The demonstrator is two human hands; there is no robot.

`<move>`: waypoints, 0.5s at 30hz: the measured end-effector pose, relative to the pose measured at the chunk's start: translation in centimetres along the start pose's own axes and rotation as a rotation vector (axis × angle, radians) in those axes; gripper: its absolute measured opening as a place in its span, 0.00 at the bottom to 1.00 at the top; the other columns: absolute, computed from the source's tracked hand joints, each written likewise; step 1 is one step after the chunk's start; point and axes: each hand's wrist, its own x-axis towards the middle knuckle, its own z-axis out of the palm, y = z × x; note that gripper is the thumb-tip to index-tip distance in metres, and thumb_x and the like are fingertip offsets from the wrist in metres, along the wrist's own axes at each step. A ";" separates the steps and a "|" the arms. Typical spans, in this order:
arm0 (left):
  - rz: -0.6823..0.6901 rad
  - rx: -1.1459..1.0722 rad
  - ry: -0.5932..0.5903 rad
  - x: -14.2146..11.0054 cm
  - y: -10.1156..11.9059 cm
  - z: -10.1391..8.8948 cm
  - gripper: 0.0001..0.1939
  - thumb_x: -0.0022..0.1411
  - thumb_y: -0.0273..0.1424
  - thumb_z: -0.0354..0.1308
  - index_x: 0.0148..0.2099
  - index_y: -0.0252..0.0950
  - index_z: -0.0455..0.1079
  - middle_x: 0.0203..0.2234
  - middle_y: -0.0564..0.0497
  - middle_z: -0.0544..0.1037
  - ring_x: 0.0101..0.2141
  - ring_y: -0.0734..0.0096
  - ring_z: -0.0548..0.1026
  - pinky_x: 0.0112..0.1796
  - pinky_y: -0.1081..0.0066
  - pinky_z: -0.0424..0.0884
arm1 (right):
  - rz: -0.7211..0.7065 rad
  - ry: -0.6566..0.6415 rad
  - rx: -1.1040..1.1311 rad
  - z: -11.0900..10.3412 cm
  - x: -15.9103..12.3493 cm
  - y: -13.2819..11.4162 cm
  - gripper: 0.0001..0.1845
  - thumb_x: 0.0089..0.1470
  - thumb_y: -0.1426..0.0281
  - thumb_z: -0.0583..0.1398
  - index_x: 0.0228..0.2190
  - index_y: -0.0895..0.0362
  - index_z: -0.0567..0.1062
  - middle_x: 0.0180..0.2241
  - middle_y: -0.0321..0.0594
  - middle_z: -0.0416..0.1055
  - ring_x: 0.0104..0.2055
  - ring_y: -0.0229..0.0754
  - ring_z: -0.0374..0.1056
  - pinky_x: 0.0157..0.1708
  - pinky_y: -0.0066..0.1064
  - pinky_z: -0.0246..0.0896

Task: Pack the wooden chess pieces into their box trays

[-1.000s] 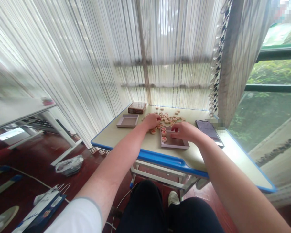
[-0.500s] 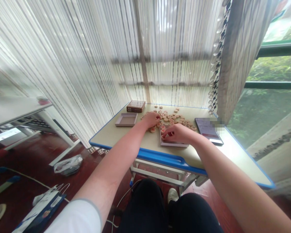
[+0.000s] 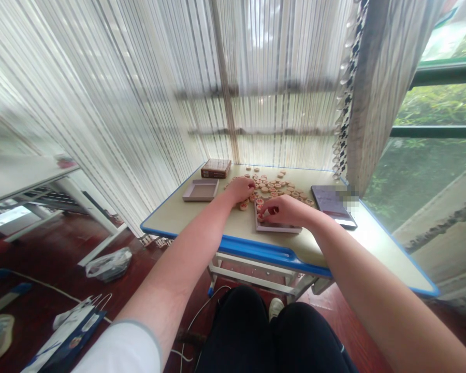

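Note:
Round wooden Chinese chess pieces (image 3: 264, 190) with red characters lie in a loose heap on the pale table. My left hand (image 3: 241, 189) is at the left side of the heap, its fingers curled together low over the pieces. Whatever those fingers hold is hidden. Nearer me, my right hand (image 3: 281, 210) reaches into a shallow open box tray (image 3: 277, 229) and pinches a Chinese chess piece (image 3: 260, 217) at the tray's left side. Another red-marked piece (image 3: 259, 201) sits just beyond it in the tray. My palm covers much of the tray's inside.
A second shallow box tray (image 3: 201, 190) lies to the left, with a brown box (image 3: 216, 168) behind it. On the right rests a dark tablet (image 3: 334, 207). A blue rim (image 3: 252, 248) edges the table. String curtains hang behind, and a plastic bag (image 3: 108, 264) is on the floor.
The whole view has shifted slightly. My right fingers remain at the tray's left side on the piece, which shows a little more. My left hand stays by the heap.

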 end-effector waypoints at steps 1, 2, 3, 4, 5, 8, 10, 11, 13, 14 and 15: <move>-0.005 -0.006 0.002 0.0 0.0 0.0 0.14 0.57 0.31 0.50 0.42 0.38 0.75 0.39 0.48 0.78 0.42 0.65 0.73 0.45 0.68 0.67 | 0.027 0.022 -0.010 -0.2 0.0 0.1 0.11 0.45 0.66 0.60 0.33 0.51 0.78 0.25 0.32 0.72 0.25 0.35 0.63 0.26 0.25 0.54; -0.011 -0.009 0.004 0.0 0.0 0.0 0.14 0.57 0.31 0.50 0.42 0.38 0.75 0.39 0.48 0.78 0.42 0.65 0.74 0.45 0.68 0.67 | 0.061 0.047 -0.021 -0.5 -0.1 0.3 0.11 0.45 0.66 0.60 0.33 0.52 0.78 0.25 0.33 0.72 0.25 0.35 0.62 0.25 0.25 0.54; -0.017 -0.011 0.005 -0.1 0.1 0.0 0.14 0.57 0.31 0.50 0.42 0.38 0.75 0.39 0.48 0.78 0.42 0.65 0.74 0.45 0.68 0.67 | 0.098 0.070 -0.032 -0.9 -0.1 0.5 0.10 0.44 0.66 0.60 0.32 0.52 0.78 0.24 0.33 0.71 0.25 0.35 0.62 0.25 0.25 0.54; -0.023 -0.011 0.007 -0.1 0.1 -0.1 0.14 0.58 0.31 0.50 0.42 0.38 0.75 0.39 0.48 0.78 0.42 0.65 0.74 0.45 0.68 0.67 | 0.134 0.088 -0.039 -1.2 -0.2 0.7 0.10 0.44 0.67 0.60 0.31 0.53 0.78 0.25 0.34 0.72 0.25 0.35 0.62 0.25 0.26 0.54; -0.032 -0.012 0.011 -0.1 0.1 -0.1 0.14 0.58 0.31 0.50 0.42 0.38 0.75 0.40 0.48 0.78 0.42 0.65 0.74 0.45 0.68 0.67 | 0.166 0.106 -0.041 -1.5 -0.2 0.9 0.09 0.44 0.68 0.59 0.30 0.54 0.77 0.26 0.34 0.72 0.26 0.35 0.63 0.26 0.26 0.54; -0.058 -0.017 0.031 -0.1 0.0 -0.1 0.14 0.59 0.31 0.50 0.44 0.38 0.73 0.41 0.48 0.77 0.43 0.66 0.73 0.46 0.68 0.67 | 0.228 0.143 -0.035 -2.2 -0.4 1.4 0.10 0.44 0.69 0.59 0.31 0.54 0.77 0.31 0.37 0.74 0.29 0.37 0.65 0.28 0.26 0.56; -0.063 -0.022 0.046 0.0 -0.2 -0.1 0.14 0.59 0.32 0.50 0.45 0.38 0.73 0.42 0.48 0.77 0.43 0.67 0.73 0.47 0.68 0.66 | 0.244 0.122 -0.048 -2.2 -0.5 1.5 0.12 0.43 0.67 0.61 0.33 0.54 0.78 0.34 0.37 0.74 0.32 0.39 0.66 0.30 0.27 0.58; -0.060 -0.022 0.049 0.0 -0.2 0.0 0.14 0.60 0.33 0.50 0.45 0.38 0.73 0.42 0.49 0.77 0.44 0.67 0.73 0.47 0.68 0.66 | 0.239 0.090 -0.062 -2.1 -0.5 1.6 0.13 0.43 0.66 0.61 0.34 0.53 0.78 0.34 0.38 0.75 0.32 0.40 0.67 0.31 0.28 0.58; -0.057 -0.015 0.048 0.0 -0.3 0.0 0.14 0.59 0.33 0.50 0.44 0.38 0.73 0.42 0.48 0.77 0.44 0.66 0.73 0.48 0.67 0.66 | 0.220 0.027 -0.108 -1.8 -0.4 1.7 0.13 0.42 0.64 0.62 0.34 0.52 0.78 0.33 0.37 0.75 0.33 0.42 0.67 0.32 0.29 0.59; -0.057 -0.011 0.041 0.0 -0.2 0.1 0.14 0.59 0.33 0.50 0.44 0.38 0.73 0.42 0.48 0.77 0.44 0.66 0.73 0.48 0.67 0.66 | 0.208 0.008 -0.131 -1.6 -0.4 1.7 0.13 0.43 0.64 0.62 0.34 0.52 0.79 0.32 0.37 0.75 0.34 0.42 0.68 0.34 0.30 0.60; -0.057 -0.006 0.034 0.0 -0.2 0.1 0.14 0.59 0.33 0.50 0.44 0.38 0.74 0.42 0.48 0.77 0.44 0.65 0.73 0.47 0.67 0.66 | 0.190 -0.007 -0.146 -1.4 -0.4 1.8 0.12 0.44 0.65 0.61 0.33 0.51 0.79 0.32 0.37 0.76 0.34 0.43 0.68 0.35 0.31 0.60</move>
